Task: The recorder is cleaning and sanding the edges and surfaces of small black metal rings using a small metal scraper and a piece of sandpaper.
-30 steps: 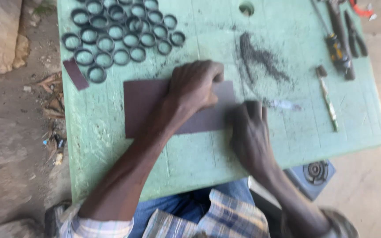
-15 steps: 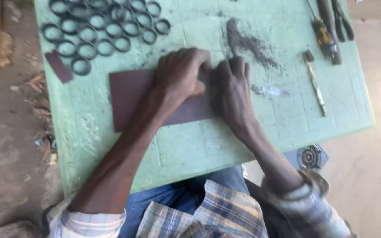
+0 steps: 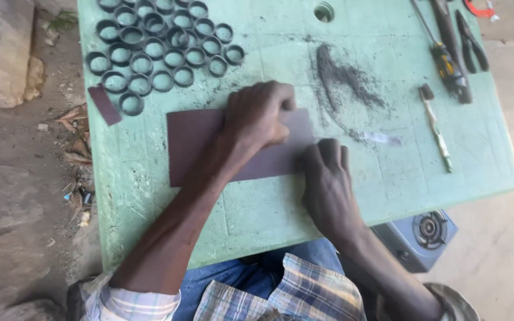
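- The table (image 3: 150,202) is bare in front of the sheet (image 3: 194,142), up to the near edge.
- Behind the sheet, the rings (image 3: 162,44) stand close together and block the far left corner.
- A small strip (image 3: 104,104) lies just beside the rings, near the left edge.
- The dust (image 3: 346,77) lies right of the left hand (image 3: 257,116).
- The brush (image 3: 435,128) and the tools (image 3: 450,50) fill the far right; the near right corner is free.

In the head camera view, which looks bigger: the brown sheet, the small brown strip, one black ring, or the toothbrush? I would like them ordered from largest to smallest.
1. Brown sheet, partly under both hands.
2. Toothbrush, long but thin.
3. Small brown strip.
4. One black ring.
The strip and the ring look close in size, so I am unsure of their order.
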